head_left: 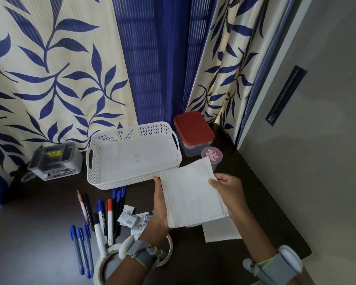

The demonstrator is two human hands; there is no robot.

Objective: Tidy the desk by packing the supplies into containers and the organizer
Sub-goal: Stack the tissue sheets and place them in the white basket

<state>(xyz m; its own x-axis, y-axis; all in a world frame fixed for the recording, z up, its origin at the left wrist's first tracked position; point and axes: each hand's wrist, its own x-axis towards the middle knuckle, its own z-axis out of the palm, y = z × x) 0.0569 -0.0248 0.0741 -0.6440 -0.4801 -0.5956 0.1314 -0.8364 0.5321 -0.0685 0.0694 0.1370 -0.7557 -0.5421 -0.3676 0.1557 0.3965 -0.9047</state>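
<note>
While both hands lift a stack of white paper sheets [190, 194] above the dark desk [39, 219], the left hand [159, 204] clasps its left edge, thumb on top, and the right hand [229, 192] pinches the right edge. Leaf-print curtains [56, 68] hang behind. Beyond the paper stand an empty white basket [132, 155], a red-lidded container [193, 132] and a grey organizer [53, 159]. Pens and markers [99, 214] and tape rolls [105, 264] lie at left.

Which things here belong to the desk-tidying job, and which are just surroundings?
Job: stack of white paper held by left hand and right hand; white basket; red-lidded container; grey organizer; pens and markers; tape rolls.

Surroundings: leaf-print curtain; grey cabinet door.
</note>
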